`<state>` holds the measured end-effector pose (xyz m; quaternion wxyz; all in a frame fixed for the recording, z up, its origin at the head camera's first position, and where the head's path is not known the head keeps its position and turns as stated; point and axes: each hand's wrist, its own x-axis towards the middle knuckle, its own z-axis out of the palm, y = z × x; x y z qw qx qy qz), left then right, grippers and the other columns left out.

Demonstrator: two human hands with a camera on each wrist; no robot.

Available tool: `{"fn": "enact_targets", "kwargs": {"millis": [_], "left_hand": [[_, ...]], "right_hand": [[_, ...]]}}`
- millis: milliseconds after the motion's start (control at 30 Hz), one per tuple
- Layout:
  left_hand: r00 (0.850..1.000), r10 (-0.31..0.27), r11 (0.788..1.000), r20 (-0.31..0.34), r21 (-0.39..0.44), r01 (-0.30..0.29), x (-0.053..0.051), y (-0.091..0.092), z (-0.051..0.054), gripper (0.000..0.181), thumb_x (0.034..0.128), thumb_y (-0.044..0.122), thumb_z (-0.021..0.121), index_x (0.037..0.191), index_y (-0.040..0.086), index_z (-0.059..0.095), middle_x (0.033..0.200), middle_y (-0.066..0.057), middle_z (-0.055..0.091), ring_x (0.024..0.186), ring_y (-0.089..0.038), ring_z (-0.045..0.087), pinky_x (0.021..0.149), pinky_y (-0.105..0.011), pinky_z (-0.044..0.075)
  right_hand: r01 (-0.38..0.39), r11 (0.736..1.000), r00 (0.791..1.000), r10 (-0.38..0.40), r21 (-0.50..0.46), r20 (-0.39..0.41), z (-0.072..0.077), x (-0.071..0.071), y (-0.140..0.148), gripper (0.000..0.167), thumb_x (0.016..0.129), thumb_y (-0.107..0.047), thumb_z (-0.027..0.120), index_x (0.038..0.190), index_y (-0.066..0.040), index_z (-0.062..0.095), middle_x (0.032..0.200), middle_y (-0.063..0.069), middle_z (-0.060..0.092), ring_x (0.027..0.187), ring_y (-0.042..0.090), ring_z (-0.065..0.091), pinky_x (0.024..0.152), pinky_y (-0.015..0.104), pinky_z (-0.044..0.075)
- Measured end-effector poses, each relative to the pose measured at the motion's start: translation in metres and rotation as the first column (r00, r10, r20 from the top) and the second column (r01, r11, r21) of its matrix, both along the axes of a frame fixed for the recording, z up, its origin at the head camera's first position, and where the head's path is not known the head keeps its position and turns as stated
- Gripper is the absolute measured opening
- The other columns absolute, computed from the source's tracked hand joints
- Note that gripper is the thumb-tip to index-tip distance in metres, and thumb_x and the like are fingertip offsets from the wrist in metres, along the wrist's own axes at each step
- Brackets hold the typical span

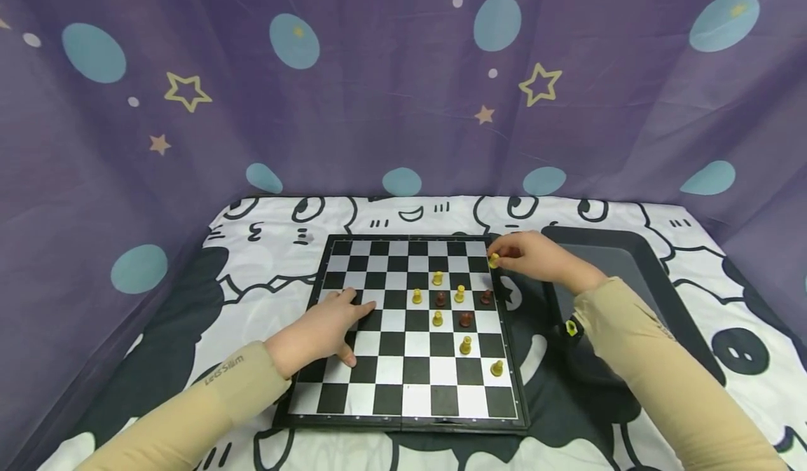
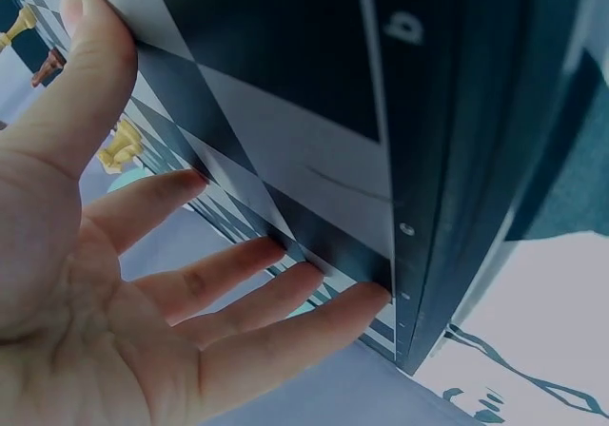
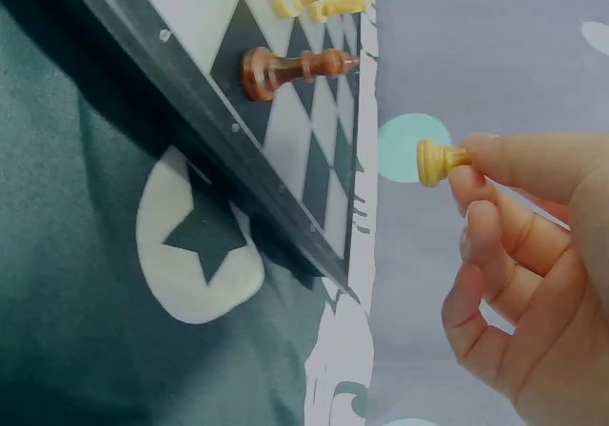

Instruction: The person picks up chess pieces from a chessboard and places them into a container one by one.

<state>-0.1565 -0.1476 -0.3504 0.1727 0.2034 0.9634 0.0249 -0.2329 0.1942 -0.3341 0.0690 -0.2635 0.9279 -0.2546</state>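
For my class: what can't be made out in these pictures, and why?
Held yellow piece: in the right wrist view, the fingers of the right hand hide its top.
Chessboard: in the head view, the left hand covers some squares.
Tray: in the head view, the right sleeve hides part of it.
Left sleeve: cut off by the head view's bottom edge.

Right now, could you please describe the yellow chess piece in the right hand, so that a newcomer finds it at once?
Start at the black-and-white chessboard and, in the head view, follow its right edge toward the far end. There the right hand pinches a small yellow chess piece. It is the only piece held by a hand; the other visible pieces stand on the squares.
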Motion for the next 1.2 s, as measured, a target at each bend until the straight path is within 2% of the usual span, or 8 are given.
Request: {"fn": "enact_targets", "kwargs": {"millis": [267, 500, 667, 867, 1033, 1200], "left_hand": [[1.000, -0.011, 1.000, 0.003, 0.004, 0.011, 0.000, -0.001, 0.001, 0.095, 0.0543, 0.033, 0.087, 0.139, 0.011, 0.049, 0.131, -0.025, 0.047, 0.117, -0.043, 0.046, 0.098, -0.051, 0.044], [1.000, -0.013, 1.000, 0.008, 0.009, 0.013, 0.001, 0.000, 0.002, 0.095, 0.0548, 0.032, 0.087, 0.138, 0.010, 0.049, 0.133, -0.027, 0.045, 0.119, -0.045, 0.046, 0.099, -0.052, 0.043], [1.000, -0.004, 1.000, 0.006, 0.005, 0.004, 0.001, 0.001, 0.002, 0.095, 0.0545, 0.032, 0.087, 0.139, 0.011, 0.049, 0.134, -0.025, 0.045, 0.118, -0.043, 0.046, 0.098, -0.051, 0.044], [1.000, 0.007, 1.000, 0.002, 0.013, -0.007, 0.003, 0.001, 0.003, 0.094, 0.0542, 0.031, 0.086, 0.139, 0.011, 0.050, 0.134, -0.025, 0.045, 0.119, -0.043, 0.045, 0.097, -0.050, 0.045], [1.000, 0.013, 1.000, 0.004, 0.021, -0.013, 0.003, 0.001, 0.003, 0.094, 0.0543, 0.031, 0.086, 0.139, 0.011, 0.049, 0.137, -0.027, 0.043, 0.124, -0.046, 0.042, 0.099, -0.052, 0.043], [1.000, 0.008, 1.000, -0.002, 0.007, -0.008, 0.003, 0.002, 0.002, 0.095, 0.0539, 0.032, 0.086, 0.139, 0.011, 0.050, 0.132, -0.024, 0.047, 0.117, -0.042, 0.046, 0.096, -0.049, 0.046]], "right_hand": [[0.009, 0.999, 0.999, -0.010, -0.046, -0.030, 0.017, 0.010, 0.013, 0.018, 0.090, -0.010, 0.062, 0.107, -0.010, 0.069, 0.077, -0.003, 0.065, 0.057, 0.009, 0.047, 0.056, 0.026, 0.039], [0.053, 0.996, 0.997, -0.057, -0.068, -0.059, 0.033, 0.021, 0.032, 0.017, 0.091, -0.010, 0.062, 0.106, -0.009, 0.069, 0.079, -0.001, 0.066, 0.060, 0.006, 0.047, 0.055, 0.024, 0.039], [0.109, 0.992, 0.991, -0.114, -0.059, -0.073, 0.037, 0.024, 0.052, 0.018, 0.091, -0.017, 0.063, 0.107, -0.010, 0.069, 0.084, 0.002, 0.068, 0.068, 0.010, 0.057, 0.059, 0.024, 0.043], [0.160, 0.986, 0.983, -0.164, -0.051, -0.079, 0.029, 0.017, 0.079, 0.021, 0.091, -0.018, 0.063, 0.108, -0.006, 0.068, 0.086, 0.008, 0.068, 0.070, 0.006, 0.056, 0.060, 0.024, 0.043], [0.224, 0.974, 0.974, -0.225, -0.028, -0.014, 0.016, 0.011, 0.095, 0.026, 0.092, -0.021, 0.061, 0.110, -0.003, 0.066, 0.089, 0.009, 0.069, 0.072, 0.005, 0.055, 0.062, 0.024, 0.042], [0.244, 0.970, 0.968, -0.243, -0.008, 0.055, -0.003, 0.003, 0.106, 0.029, 0.093, -0.023, 0.060, 0.111, -0.002, 0.066, 0.086, 0.005, 0.068, 0.071, 0.006, 0.054, 0.063, 0.025, 0.042]]}}
